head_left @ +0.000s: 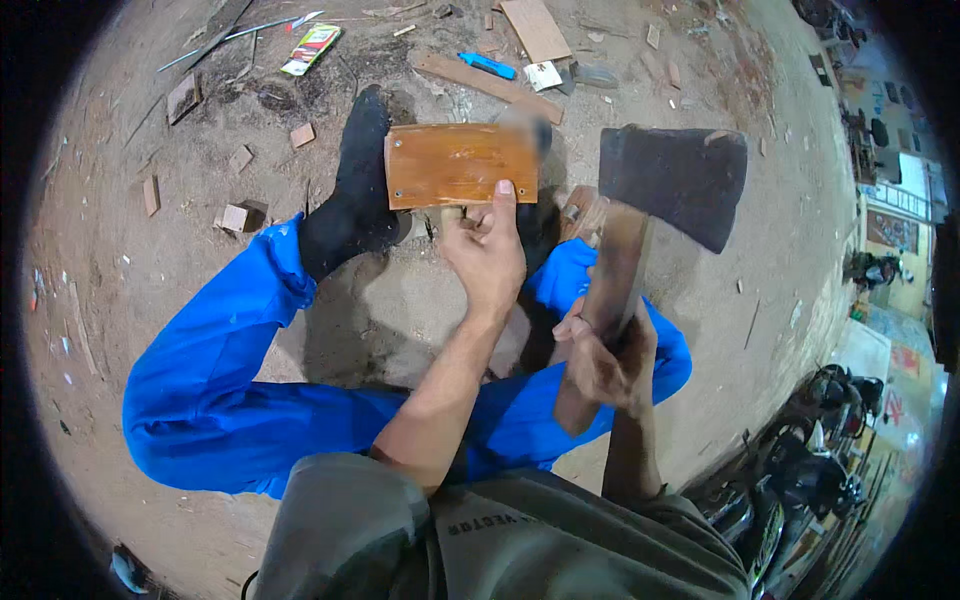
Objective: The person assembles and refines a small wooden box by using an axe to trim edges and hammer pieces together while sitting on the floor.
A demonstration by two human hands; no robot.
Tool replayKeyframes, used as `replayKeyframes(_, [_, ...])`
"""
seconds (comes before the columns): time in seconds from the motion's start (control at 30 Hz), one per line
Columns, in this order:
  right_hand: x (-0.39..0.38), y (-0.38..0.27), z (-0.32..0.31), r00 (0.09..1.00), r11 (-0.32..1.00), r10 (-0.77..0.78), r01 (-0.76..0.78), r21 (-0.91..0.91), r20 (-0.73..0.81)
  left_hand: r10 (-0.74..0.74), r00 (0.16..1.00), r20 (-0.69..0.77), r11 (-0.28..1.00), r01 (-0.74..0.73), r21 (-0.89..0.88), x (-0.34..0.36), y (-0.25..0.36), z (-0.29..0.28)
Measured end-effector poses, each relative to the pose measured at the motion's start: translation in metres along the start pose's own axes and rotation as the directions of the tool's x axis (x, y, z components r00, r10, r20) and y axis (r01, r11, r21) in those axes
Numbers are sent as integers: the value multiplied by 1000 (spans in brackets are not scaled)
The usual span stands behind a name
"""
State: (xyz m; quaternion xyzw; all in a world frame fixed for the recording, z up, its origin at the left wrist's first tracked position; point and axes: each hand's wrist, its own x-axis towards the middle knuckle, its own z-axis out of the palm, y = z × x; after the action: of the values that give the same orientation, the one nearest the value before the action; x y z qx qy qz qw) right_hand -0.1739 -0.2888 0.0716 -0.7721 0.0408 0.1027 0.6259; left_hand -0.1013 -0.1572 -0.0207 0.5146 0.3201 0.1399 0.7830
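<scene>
My left hand (485,250) grips the lower edge of a flat, orange-brown varnished wooden board (460,165), its thumb lying on the front face near the lower right corner. Small holes or fasteners mark some of the board's corners, and its upper right corner is blurred. The board is held up between my dark-socked feet. Closed around the wooden handle of an axe (672,185) is my right hand (610,370), above my right leg. The dark, broad axe head points away from me, to the right of the board.
Beyond my feet lie a blue marker (487,66), a long wooden strip (470,78), a pale board (535,30) and a green-and-white packet (312,48). A small wood block (237,217) and several offcuts litter the ground on the left. Motorcycles (815,470) stand at the far right.
</scene>
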Motion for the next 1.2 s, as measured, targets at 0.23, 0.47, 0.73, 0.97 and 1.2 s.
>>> replayKeyframes(0.23, [19, -25, 3, 983, 844, 177, -133, -520, 37, 107, 994, -13, 987, -108, -121, 3, -13, 4])
replayKeyframes(0.47, [10, -46, -2, 987, 941, -15, -39, -337, -158, 144, 989, -23, 970, -146, -194, 4, -16, 1])
replayKeyframes(0.73, [18, -6, 15, 989, 762, 133, -142, -631, -62, 187, 982, -22, 981, -186, 50, 4, -26, 4])
replayKeyframes(0.97, [0, -42, 19, 983, 936, -100, 41, -350, -153, 132, 990, 47, 974, -121, -189, 5, -12, 1])
replayKeyframes(1.2, [10, -16, 24, 969, 771, 227, -242, -589, -100, 189, 982, 14, 975, -186, -121, 5, -30, 8])
